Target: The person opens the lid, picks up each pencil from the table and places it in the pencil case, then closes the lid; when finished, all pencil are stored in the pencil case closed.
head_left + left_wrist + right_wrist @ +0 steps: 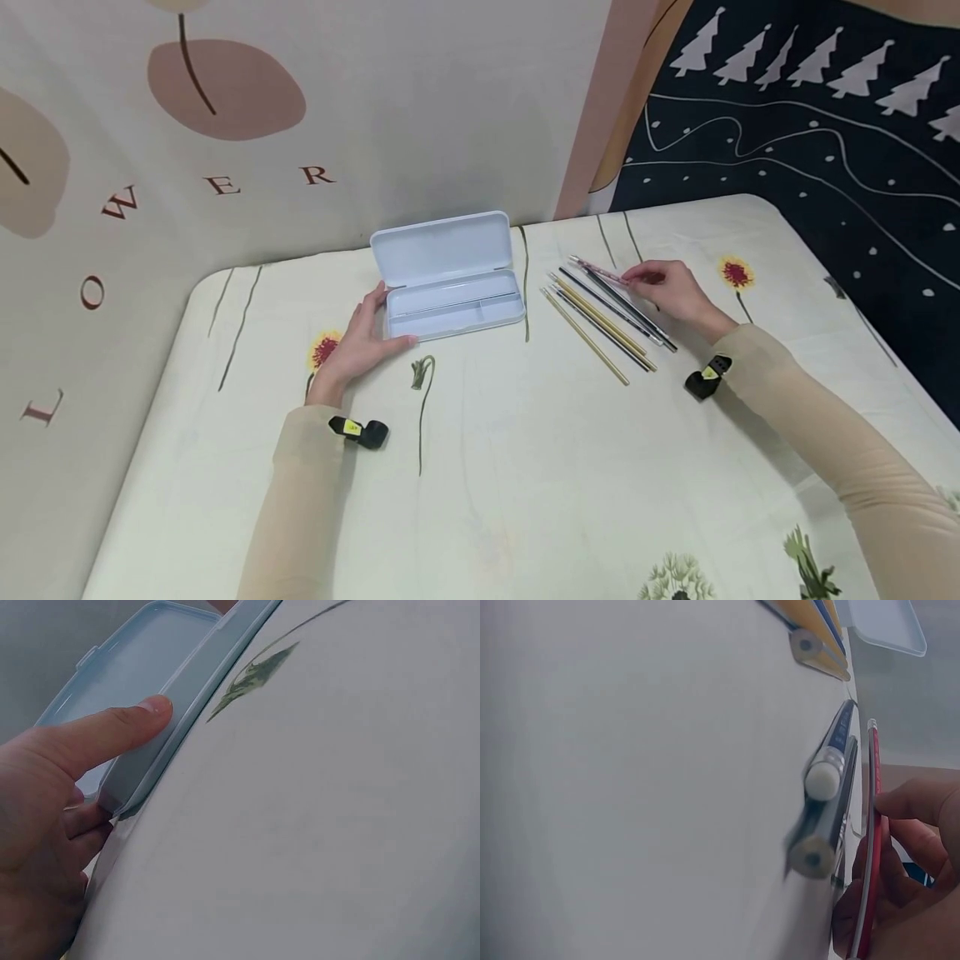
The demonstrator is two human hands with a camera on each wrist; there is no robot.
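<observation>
A pinkish-red pencil (598,270) is caught in a narrow pinch by the right hand (670,290), its far end pointed out over the loose pencils (597,313)! Whether it is wholly clear of the cloth (525,467) cannot be told. Across on the left, the pale-blue case (435,322), standing open, is gripped at its left end by the left hand (362,343), thumb laid on the front edge. The pencil can be judged light, stiff and smooth, easily rolled or swivelled, so best taken near its middle; the case, seemingly thin plastic, may be slid by any nudge and is better held by its body than its lid (442,250)
</observation>
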